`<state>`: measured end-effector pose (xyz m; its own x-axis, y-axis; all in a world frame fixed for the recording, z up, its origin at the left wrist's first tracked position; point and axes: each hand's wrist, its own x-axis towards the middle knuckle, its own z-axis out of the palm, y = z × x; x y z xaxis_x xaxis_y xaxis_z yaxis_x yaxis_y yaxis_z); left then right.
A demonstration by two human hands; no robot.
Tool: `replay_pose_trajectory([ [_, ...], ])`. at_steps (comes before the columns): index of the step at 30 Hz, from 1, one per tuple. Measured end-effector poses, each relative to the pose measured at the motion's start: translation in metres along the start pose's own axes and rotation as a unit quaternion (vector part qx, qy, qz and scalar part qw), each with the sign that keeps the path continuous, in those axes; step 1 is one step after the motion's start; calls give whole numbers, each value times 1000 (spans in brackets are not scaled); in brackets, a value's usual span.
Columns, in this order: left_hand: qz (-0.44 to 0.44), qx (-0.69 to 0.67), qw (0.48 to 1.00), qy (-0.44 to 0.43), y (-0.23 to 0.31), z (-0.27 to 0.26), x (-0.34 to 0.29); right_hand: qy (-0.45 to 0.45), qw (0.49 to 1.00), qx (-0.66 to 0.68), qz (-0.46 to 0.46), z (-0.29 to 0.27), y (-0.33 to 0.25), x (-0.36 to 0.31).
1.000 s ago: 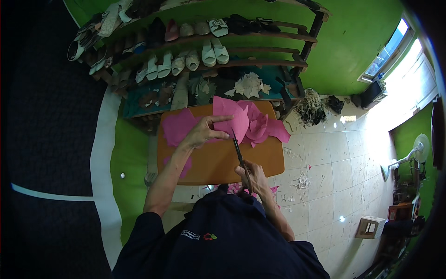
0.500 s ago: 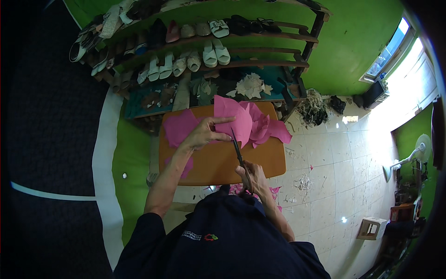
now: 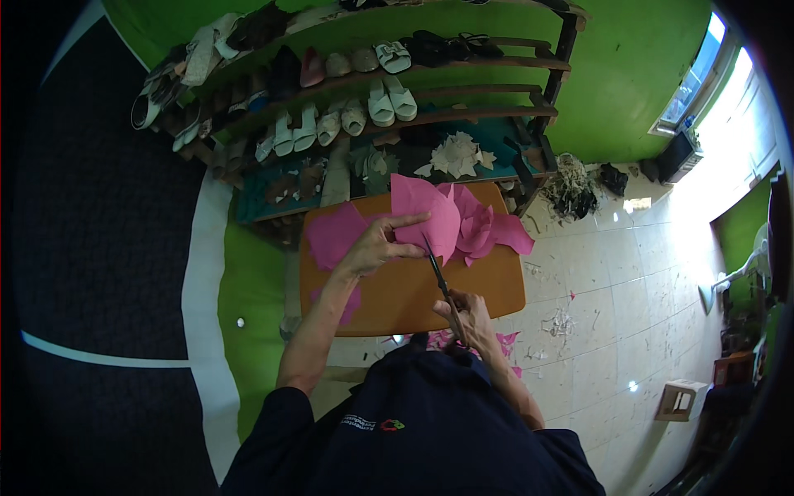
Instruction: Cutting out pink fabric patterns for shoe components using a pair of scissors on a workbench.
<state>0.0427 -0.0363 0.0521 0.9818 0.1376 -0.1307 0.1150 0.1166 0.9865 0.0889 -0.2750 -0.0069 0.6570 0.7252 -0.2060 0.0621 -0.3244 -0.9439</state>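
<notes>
Pink material (image 3: 418, 205) is up in the left hand (image 3: 376, 246), over the far part of the brown tabletop (image 3: 397, 302). The left fingers hold it, with the pointing finger and thumb set a little apart on it. The right hand (image 3: 470, 318) is near the close edge of the tabletop, and its fingers are wrapped around black scissors (image 3: 440, 279). The scissor points touch the low part of the pink material. I cannot tell how wide the blades are. One flat pink piece (image 3: 335, 236) lies on the left, and a crumpled pink pile (image 3: 477, 231) lies on the right. Behind them, a wooden rack (image 3: 556, 78) holds white sandals (image 3: 391, 103). Little scraps (image 3: 561, 324) lie on the tiled floor (image 3: 612, 273).
</notes>
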Motion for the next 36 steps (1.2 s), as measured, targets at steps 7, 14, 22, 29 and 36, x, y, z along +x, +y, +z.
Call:
replay_pose_trajectory([
  [7, -6, 5, 1000, -10, 2, -2, 1, 9, 1000, 5, 0, -3, -4, -1],
  [14, 6, 38, 999, 26, 4, -16, 5, -7, 1000, -11, -20, -4, -2, -3],
  [22, 0, 27, 999, -30, -9, -6, 1, -11, 1000, -4, -12, 2, 9, 3],
  [29, -10, 8, 1000, -23, -15, -6, -2, -19, 1000, -18, 0, -1, 8, 5],
  [36, 1, 15, 1000, -10, -18, -7, -2, -10, 1000, 0, 20, -1, 2, 1],
])
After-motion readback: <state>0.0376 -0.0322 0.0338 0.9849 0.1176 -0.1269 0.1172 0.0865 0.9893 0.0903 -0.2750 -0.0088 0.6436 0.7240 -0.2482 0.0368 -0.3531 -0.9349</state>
